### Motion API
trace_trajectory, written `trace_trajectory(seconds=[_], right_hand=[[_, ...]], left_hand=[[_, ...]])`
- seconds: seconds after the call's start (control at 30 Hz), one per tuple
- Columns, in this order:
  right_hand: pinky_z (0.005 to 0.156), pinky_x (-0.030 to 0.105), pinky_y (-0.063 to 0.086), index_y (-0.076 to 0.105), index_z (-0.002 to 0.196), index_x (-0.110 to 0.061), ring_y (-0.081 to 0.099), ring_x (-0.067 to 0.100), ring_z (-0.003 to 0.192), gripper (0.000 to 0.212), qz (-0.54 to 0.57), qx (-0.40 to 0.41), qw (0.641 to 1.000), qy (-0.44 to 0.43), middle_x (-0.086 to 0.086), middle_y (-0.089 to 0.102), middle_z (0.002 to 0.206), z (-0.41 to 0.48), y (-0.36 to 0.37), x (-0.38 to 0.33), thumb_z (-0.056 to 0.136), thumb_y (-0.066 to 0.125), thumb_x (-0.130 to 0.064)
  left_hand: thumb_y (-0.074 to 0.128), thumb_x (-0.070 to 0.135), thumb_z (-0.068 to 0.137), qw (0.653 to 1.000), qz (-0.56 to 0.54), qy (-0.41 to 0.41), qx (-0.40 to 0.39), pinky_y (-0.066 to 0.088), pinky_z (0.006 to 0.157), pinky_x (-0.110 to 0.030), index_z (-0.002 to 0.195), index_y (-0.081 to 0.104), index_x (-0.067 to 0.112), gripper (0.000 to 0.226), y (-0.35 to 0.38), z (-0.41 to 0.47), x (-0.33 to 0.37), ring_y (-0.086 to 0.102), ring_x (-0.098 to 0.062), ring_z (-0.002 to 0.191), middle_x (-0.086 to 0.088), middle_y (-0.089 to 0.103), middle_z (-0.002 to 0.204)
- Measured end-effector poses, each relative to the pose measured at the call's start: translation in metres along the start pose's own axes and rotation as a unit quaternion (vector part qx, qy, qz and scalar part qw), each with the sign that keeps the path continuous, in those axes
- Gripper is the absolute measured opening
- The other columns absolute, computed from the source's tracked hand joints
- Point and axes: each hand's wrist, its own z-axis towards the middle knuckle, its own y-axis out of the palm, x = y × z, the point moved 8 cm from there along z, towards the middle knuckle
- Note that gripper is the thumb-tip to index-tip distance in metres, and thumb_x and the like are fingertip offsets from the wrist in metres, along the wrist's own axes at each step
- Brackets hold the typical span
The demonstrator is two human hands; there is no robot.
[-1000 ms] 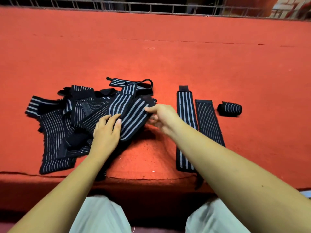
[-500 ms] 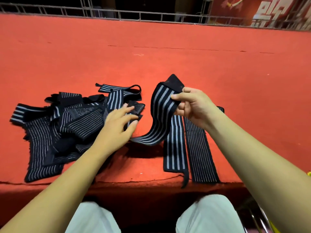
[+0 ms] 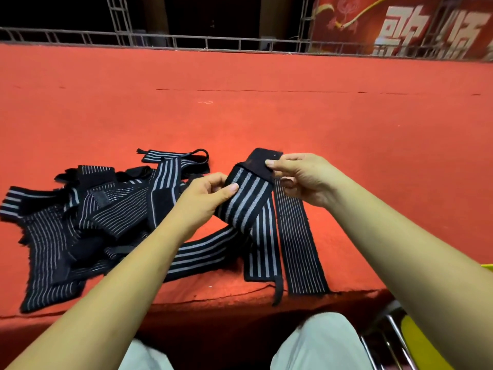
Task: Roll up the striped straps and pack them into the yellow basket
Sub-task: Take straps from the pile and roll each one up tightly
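Observation:
I hold one black strap with grey stripes point(image 3: 246, 198) above the red carpet. My right hand point(image 3: 304, 177) pinches its black end patch, and my left hand point(image 3: 206, 198) grips it lower down with the thumb on the stripes. The strap's tail trails down and left across the carpet. A heap of several more striped straps point(image 3: 80, 217) lies to the left. Two straps lie flat side by side under my hands, one wide-striped point(image 3: 262, 252) and one fine-striped point(image 3: 298, 241). A yellow object point(image 3: 424, 345), perhaps the basket, shows only partly at the bottom right.
The red carpeted platform point(image 3: 266, 116) ends in a front edge just above my knees. A metal railing point(image 3: 213, 45) runs along its far side, with a red banner point(image 3: 400, 25) behind. Chrome tubes point(image 3: 384, 340) stand beside my right leg.
My right hand pulled a strap out of the heap and raised it. My left hand left the heap and took hold of the same strap below the end patch.

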Motion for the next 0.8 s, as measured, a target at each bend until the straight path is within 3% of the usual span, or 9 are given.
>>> trace_trajectory(seconds=[0.1, 0.2, 0.3, 0.37, 0.43, 0.5, 0.53, 0.63, 0.8], right_hand=[[0.043, 0.018, 0.033, 0.058, 0.069, -0.021, 0.044, 0.008, 0.049, 0.026, 0.012, 0.001, 1.0, -0.015, 0.0, 0.066, 0.077, -0.001, -0.004, -0.004, 0.082, 0.078, -0.012], [0.047, 0.02, 0.037, 0.062, 0.091, -0.017, 0.052, 0.012, 0.059, 0.018, 0.066, -0.038, 0.997, -0.03, 0.005, 0.066, 0.094, -0.002, 0.005, -0.01, 0.083, 0.075, -0.008], [0.045, 0.018, 0.038, 0.058, 0.102, -0.013, 0.055, 0.01, 0.059, 0.018, 0.136, -0.087, 0.986, -0.04, 0.011, 0.063, 0.109, -0.003, 0.019, -0.016, 0.087, 0.068, -0.007], [0.045, 0.017, 0.041, 0.055, 0.109, -0.009, 0.053, 0.008, 0.057, 0.019, 0.159, -0.113, 0.98, -0.047, 0.015, 0.067, 0.117, -0.004, 0.027, -0.021, 0.091, 0.061, -0.005], [0.048, 0.018, 0.047, 0.053, 0.104, -0.008, 0.055, 0.01, 0.058, 0.015, 0.166, -0.127, 0.977, -0.048, 0.02, 0.07, 0.113, -0.005, 0.031, -0.023, 0.092, 0.06, -0.003], [0.055, 0.02, 0.053, 0.054, 0.093, -0.011, 0.062, 0.014, 0.063, 0.016, 0.164, -0.136, 0.976, -0.051, 0.018, 0.071, 0.101, -0.007, 0.032, -0.025, 0.087, 0.067, -0.005], [0.06, 0.022, 0.055, 0.056, 0.091, -0.011, 0.065, 0.016, 0.068, 0.016, 0.165, -0.146, 0.974, -0.056, 0.016, 0.07, 0.096, -0.007, 0.032, -0.026, 0.084, 0.07, -0.006], [0.068, 0.024, 0.058, 0.058, 0.097, -0.01, 0.066, 0.018, 0.075, 0.024, 0.166, -0.144, 0.973, -0.068, 0.014, 0.069, 0.091, -0.009, 0.028, -0.027, 0.079, 0.071, 0.0], [0.048, 0.02, 0.046, 0.058, 0.109, -0.005, 0.049, 0.011, 0.057, 0.041, 0.108, -0.114, 0.987, -0.031, 0.01, 0.064, 0.082, -0.006, 0.025, -0.015, 0.074, 0.077, -0.003]], left_hand=[[0.065, 0.043, 0.088, 1.0, -0.007, -0.006, -0.008, 0.048, 0.09, -0.054, 0.104, 0.068, 0.017, 0.03, 0.001, -0.002, 0.0, 0.057, -0.025, 0.089, -0.031, 0.064, 0.099], [0.048, 0.024, 0.105, 1.0, -0.017, -0.008, -0.015, 0.049, 0.085, -0.03, 0.115, 0.058, 0.023, 0.014, 0.011, -0.004, 0.007, 0.064, -0.014, 0.088, -0.009, 0.07, 0.095], [0.051, 0.049, 0.098, 0.999, 0.043, -0.007, -0.021, 0.041, 0.079, -0.005, 0.112, 0.056, 0.041, 0.017, 0.018, -0.008, 0.019, 0.061, 0.017, 0.091, 0.022, 0.068, 0.104], [0.066, 0.07, 0.076, 0.989, 0.136, -0.009, -0.059, 0.033, 0.079, 0.003, 0.114, 0.045, 0.049, 0.048, 0.024, -0.012, 0.023, 0.046, 0.034, 0.092, 0.041, 0.05, 0.11], [0.074, 0.066, 0.071, 0.975, 0.192, -0.011, -0.113, 0.03, 0.084, 0.007, 0.124, 0.037, 0.047, 0.067, 0.033, -0.016, 0.023, 0.039, 0.04, 0.094, 0.045, 0.04, 0.114], [0.071, 0.065, 0.074, 0.973, 0.186, -0.009, -0.139, 0.032, 0.1, -0.002, 0.132, 0.048, 0.043, 0.066, 0.037, -0.015, 0.019, 0.044, 0.031, 0.107, 0.041, 0.048, 0.126], [0.066, 0.065, 0.072, 0.978, 0.156, -0.011, -0.137, 0.037, 0.1, -0.008, 0.129, 0.055, 0.041, 0.062, 0.039, -0.015, 0.022, 0.05, 0.024, 0.107, 0.037, 0.059, 0.119], [0.062, 0.051, 0.066, 0.992, -0.044, -0.038, -0.11, 0.039, 0.071, -0.023, 0.088, 0.066, 0.029, 0.031, 0.037, -0.013, 0.02, 0.051, -0.003, 0.07, 0.015, 0.062, 0.077], [0.05, 0.042, 0.08, 0.954, -0.242, -0.033, -0.176, 0.037, 0.061, -0.029, 0.107, 0.075, 0.014, 0.046, 0.051, -0.018, 0.026, 0.04, -0.015, 0.067, -0.014, 0.068, 0.122]])
